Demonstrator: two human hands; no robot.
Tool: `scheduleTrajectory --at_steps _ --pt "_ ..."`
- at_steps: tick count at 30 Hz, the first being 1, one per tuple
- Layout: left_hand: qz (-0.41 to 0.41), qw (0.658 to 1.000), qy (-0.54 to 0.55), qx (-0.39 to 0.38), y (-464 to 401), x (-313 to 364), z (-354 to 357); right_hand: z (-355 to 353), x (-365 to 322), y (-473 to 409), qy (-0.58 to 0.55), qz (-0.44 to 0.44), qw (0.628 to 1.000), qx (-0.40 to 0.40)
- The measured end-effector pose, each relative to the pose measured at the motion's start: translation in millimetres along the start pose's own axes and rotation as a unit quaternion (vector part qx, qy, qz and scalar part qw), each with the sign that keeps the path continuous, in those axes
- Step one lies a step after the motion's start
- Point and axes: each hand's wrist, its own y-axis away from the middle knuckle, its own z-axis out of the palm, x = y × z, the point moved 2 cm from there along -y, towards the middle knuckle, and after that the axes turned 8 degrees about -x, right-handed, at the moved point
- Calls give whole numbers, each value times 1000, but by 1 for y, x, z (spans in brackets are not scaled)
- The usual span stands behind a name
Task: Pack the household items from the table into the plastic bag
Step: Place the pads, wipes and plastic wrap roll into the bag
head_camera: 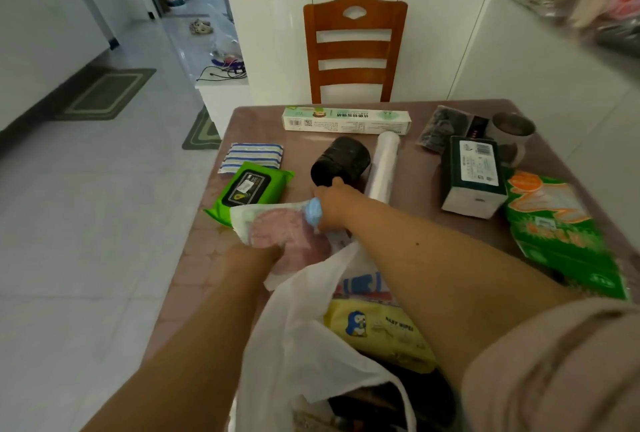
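Observation:
A clear packet of pink round pads with a blue end is held over the near left of the table. My left hand grips its near edge. My right hand is closed at its blue end, right next to a black roll. Just below the packet, the white plastic bag stands open between my forearms. A yellow baby wipes pack and dark items lie inside it.
Spread over the table are a green wipes pack, a striped cloth pack, a long box, a clear film roll, a dark green box, a green glove pack, a black packet and a cup. A wooden chair stands behind.

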Motion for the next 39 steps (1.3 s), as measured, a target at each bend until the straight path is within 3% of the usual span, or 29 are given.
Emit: scheduleTrajectory --at_steps 3,6,9,13,17,20,23,30,33,34,36,38,39 --pt "44 997 57 -18 -3 4 1 -1 6 16 -78 -23 996 40" --pt "115 988 101 -15 6 23 -11 -18 14 46 -263 -49 959 95" --pt "170 965 201 -23 31 56 -24 -36 15 88 -471 -63 872 114" --pt "185 921 333 -85 67 82 -19 -30 -2 146 -646 -82 754 90" --pt "158 911 352 -148 113 79 6 -7 -7 191 -779 -59 624 17" --pt "107 909 358 -183 130 66 23 2 1 217 -851 -80 517 37" --pt "101 921 329 -182 135 52 33 10 11 239 -851 -106 511 57" --pt "90 941 237 -223 162 27 47 26 22 250 -792 -94 588 135" --pt "101 949 192 -227 175 19 47 33 28 253 -791 -81 583 165" --pt "110 961 145 -210 181 16 45 35 31 255 -794 -79 578 172" --pt "138 970 -64 -189 199 9 44 41 40 258 -795 -73 572 189" --pt "164 930 -274 -182 213 0 49 46 46 264 -803 -75 556 201" --pt "148 922 -302 -191 219 -7 50 47 48 267 -808 -79 547 205"
